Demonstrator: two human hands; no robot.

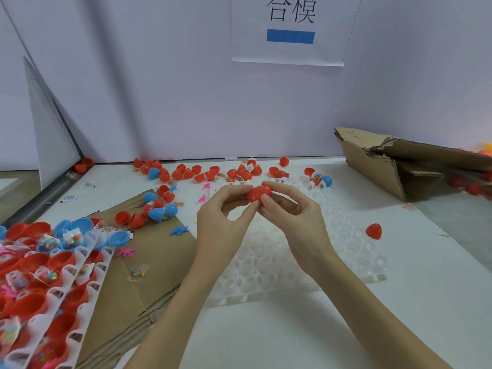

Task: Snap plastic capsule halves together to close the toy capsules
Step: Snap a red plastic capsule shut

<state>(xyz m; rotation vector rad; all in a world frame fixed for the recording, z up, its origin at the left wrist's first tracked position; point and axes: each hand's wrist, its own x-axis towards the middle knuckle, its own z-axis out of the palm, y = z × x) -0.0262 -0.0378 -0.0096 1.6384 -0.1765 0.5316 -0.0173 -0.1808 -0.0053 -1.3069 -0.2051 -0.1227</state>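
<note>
Both hands meet above the middle of the table, pinching one red capsule [259, 193] between them. The left hand [223, 222] has its thumb and fingertips curled on the capsule's left end, and the right hand [295, 217] grips the right end the same way, thumb near and fingers over the far side. The capsule's long axis lies roughly left to right, running from one hand to the other, so the closing push would go inward along that line; neither hand is nearer, each holds its own end. Whether the seam is fully seated cannot be told, since the fingers cover it.

Under the hands lies a white plastic tray [306, 262] with round sockets. A lone red capsule half [373, 231] rests to the right. Loose red and blue halves [202, 173] are scattered along the far edge, and filled trays of halves [53, 275] sit near left on brown cardboard [159, 262]. A torn cardboard box [399, 166] stands far right.

The paper sign [290, 30] on the wall reads "合模" above a blue bar.
</note>
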